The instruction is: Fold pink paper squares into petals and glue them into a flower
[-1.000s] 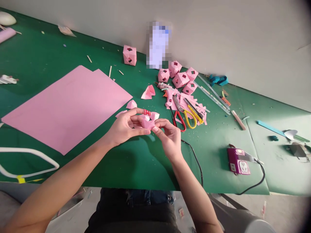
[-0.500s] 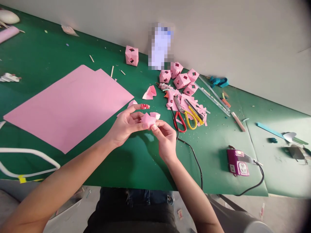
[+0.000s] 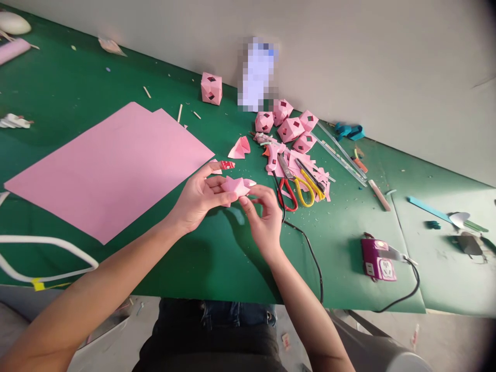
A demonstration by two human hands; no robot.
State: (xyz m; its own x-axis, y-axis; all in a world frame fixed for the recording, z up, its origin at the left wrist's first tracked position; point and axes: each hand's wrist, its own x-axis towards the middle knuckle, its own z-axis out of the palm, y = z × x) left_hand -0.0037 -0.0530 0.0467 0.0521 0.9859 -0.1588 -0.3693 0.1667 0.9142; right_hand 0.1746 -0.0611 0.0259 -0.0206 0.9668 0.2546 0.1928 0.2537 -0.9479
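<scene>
Between my two hands is a small folded piece of pink paper (image 3: 237,186), held above the green table. My left hand (image 3: 199,194) pinches its left side with thumb and fingers; the index finger, with a red patterned wrap on it, sticks out above. At the paper's right edge, my right hand (image 3: 265,214) closes thumb and forefinger on it. Just beyond my hands lies another folded pink paper piece (image 3: 239,148). A further pink paper scrap (image 3: 216,166) is partly hidden behind my left hand.
Large pink sheets (image 3: 108,170) lie left. Pink paper polyhedra (image 3: 290,129) stand near the wall, beside a pink glue gun (image 3: 273,155), red-handled scissors (image 3: 289,196), yellow-handled scissors (image 3: 305,192) and paper strips. A black cord (image 3: 310,248) runs past a purple power socket (image 3: 378,259).
The folded paper has been tilted and turned between my fingers, so its pointed folds face differently. My left index finger has shifted slightly left and up.
</scene>
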